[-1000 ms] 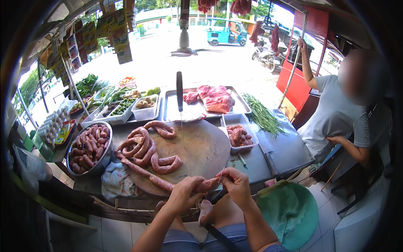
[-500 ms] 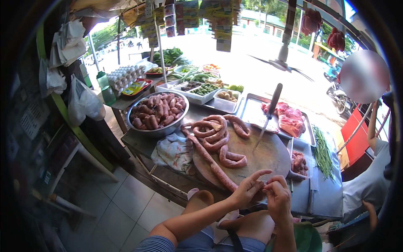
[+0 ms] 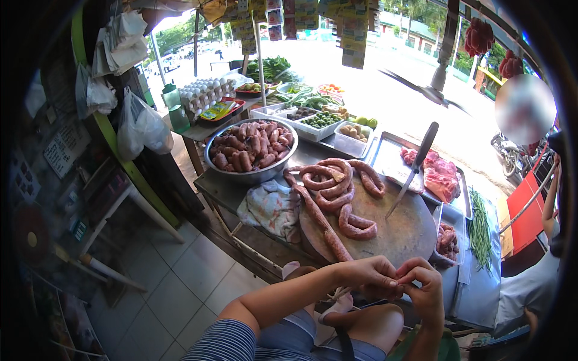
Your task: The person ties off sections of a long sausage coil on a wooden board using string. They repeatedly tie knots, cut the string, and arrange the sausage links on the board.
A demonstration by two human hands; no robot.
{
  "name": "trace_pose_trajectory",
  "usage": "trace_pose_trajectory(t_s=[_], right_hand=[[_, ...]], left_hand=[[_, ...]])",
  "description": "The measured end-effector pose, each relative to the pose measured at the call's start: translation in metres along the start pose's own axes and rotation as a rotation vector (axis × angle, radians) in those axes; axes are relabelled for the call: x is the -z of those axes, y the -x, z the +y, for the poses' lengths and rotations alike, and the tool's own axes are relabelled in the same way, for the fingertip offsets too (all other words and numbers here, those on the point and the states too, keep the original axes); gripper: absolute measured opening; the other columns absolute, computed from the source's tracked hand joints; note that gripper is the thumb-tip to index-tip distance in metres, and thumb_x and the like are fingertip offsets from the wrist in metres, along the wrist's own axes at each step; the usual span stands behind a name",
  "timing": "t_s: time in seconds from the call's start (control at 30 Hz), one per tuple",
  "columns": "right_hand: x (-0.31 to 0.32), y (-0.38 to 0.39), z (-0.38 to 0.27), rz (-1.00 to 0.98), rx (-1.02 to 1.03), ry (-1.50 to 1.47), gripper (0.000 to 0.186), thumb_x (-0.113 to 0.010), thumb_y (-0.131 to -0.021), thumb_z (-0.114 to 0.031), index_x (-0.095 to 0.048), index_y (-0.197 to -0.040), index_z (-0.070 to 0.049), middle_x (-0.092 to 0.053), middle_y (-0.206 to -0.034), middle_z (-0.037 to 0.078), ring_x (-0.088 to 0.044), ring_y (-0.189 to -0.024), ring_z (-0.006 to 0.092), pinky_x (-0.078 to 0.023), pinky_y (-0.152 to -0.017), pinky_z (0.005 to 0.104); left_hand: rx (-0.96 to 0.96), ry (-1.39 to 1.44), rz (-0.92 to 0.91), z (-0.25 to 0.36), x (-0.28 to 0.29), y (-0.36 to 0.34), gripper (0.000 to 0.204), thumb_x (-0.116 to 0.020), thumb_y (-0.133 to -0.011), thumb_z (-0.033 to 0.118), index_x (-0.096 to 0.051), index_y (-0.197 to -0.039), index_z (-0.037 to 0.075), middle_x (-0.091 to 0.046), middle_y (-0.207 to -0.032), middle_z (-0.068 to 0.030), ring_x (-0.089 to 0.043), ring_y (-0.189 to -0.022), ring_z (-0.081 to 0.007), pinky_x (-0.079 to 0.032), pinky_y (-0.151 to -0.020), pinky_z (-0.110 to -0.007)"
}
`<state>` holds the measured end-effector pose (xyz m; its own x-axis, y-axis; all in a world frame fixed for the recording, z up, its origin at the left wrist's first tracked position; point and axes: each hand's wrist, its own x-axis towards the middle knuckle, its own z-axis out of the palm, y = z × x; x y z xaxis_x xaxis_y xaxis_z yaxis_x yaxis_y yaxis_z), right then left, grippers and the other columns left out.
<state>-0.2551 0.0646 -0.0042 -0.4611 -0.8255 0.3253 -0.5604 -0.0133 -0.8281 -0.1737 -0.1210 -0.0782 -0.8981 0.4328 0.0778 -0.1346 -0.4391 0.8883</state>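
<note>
A long rope of raw sausage (image 3: pixel 320 224) lies looped on a round wooden chopping board (image 3: pixel 402 231). Its near end runs down and disappears behind my left forearm. At the board's front edge my left hand (image 3: pixel 378 278) is closed, thumb and fingers pinched together. Fingertips of my right hand (image 3: pixel 425 283) meet it, also in a pinch. What they hold between them is too small and too covered to make out. A dark-handled knife (image 3: pixel 426 147) stands upright, slightly tilted, its tip on the board.
Around the board are a metal basin (image 3: pixel 256 176) of short sausages, a stained cloth (image 3: pixel 269 212), a tray of raw meat (image 3: pixel 442 174), a plastic tub (image 3: pixel 448 243) of meat pieces and green beans (image 3: pixel 480 231). A fan (image 3: pixel 435 90) hangs ahead. Another person's sleeve (image 3: pixel 530 295) is at right.
My view has shifted, so the table appears further right. My left hand's fingers, spread before, have curled in, and both hands now meet fingertip to fingertip.
</note>
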Motion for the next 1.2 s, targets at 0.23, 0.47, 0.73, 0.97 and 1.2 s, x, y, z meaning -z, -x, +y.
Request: trace_pose_trajectory(t_s=[0.23,0.47,0.73,0.97,1.2], right_hand=[[0.002,-0.003,0.017,-0.075,-0.128,-0.221,0.014,-0.076,-0.065,0.003,-0.067,-0.075,0.0,-0.066,-0.092,0.008,-0.065,-0.088,0.018,-0.051,-0.075,0.0281],[-0.019,0.007,0.056,0.067,-0.47,-0.717,0.046,-0.053,-0.104,-0.03,-0.048,-0.139,-0.002,-0.065,-0.1,0.008,-0.067,-0.08,0.0159,-0.053,-0.076,0.0267],[0.003,0.039,-0.002,-0.2,-0.412,-0.48,0.026,-0.052,-0.1,-0.003,-0.057,-0.126,0.001,-0.055,-0.082,0.0,-0.052,-0.069,0.007,-0.044,-0.064,0.0222],[0.062,0.054,-0.03,0.245,-0.189,-0.587,0.013,-0.056,-0.099,-0.005,-0.065,-0.106,0.001,-0.055,-0.071,0.002,-0.052,-0.064,0.0065,-0.039,-0.06,0.0193],[0.031,0.015,0.038,0.525,0.103,-1.272,0.018,-0.055,-0.101,-0.018,-0.065,-0.103,-0.003,-0.059,-0.072,0.008,-0.057,-0.066,0.0188,-0.049,-0.073,0.0341]], left_hand=[[0.02,-0.074,0.113,-0.003,-0.01,0.008,0.029,-0.069,-0.094,0.026,-0.07,-0.101,-0.002,-0.064,-0.08,0.0026,-0.056,-0.069,-0.0043,-0.043,-0.059,-0.019],[-0.362,-0.369,0.5,0.012,-0.013,0.006,0.022,-0.054,-0.1,0.014,-0.068,-0.096,-0.002,-0.068,-0.086,-0.0056,-0.063,-0.077,-0.0111,-0.05,-0.07,-0.024],[-0.456,-0.112,0.655,0.015,-0.017,-0.007,0.022,-0.052,-0.102,0.011,-0.068,-0.095,-0.002,-0.068,-0.081,-0.0064,-0.061,-0.066,-0.009,-0.052,-0.065,-0.023],[-0.449,0.073,0.646,0.005,-0.045,-0.021,0.018,-0.057,-0.101,0.015,-0.069,-0.1,0.001,-0.068,-0.082,-0.0035,-0.062,-0.071,-0.0078,-0.051,-0.065,-0.021],[-0.506,0.232,0.502,0.015,-0.04,-0.016,0.017,-0.052,-0.104,0.017,-0.062,-0.098,0.004,-0.069,-0.097,-0.0107,-0.063,-0.078,-0.0102,-0.052,-0.07,-0.023]])
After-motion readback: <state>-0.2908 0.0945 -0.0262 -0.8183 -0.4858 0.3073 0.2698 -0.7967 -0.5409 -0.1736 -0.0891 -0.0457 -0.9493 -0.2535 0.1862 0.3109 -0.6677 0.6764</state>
